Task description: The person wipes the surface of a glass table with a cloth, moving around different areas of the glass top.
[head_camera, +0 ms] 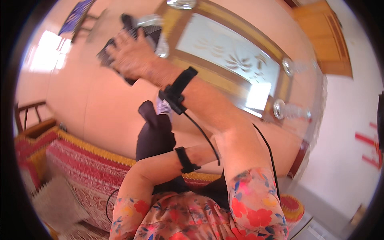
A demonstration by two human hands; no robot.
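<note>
My right hand (pixel 133 55) is stretched far out to the upper left, fingers spread over a bunched dark cloth (pixel 153 34) that it holds. The cloth is at the near left end of a glass-topped coffee table (pixel 186 63); whether it rests on the table I cannot tell. Clear glass pieces show around the cloth. My left forearm, with a black strap (pixel 183 160), passes beneath the right arm, and my left hand is hidden behind it. Another black strap with a small device (pixel 175 94) and cable sits on my right wrist.
A sofa with a red and yellow patterned cover (pixel 90 162) runs behind me. Clear glass table supports (pixel 280 109) show at the right. A wooden cabinet (pixel 325 39) stands at the upper right, a chair with purple fabric (pixel 76 18) at the upper left. The tiled floor (pixel 111 108) is glossy.
</note>
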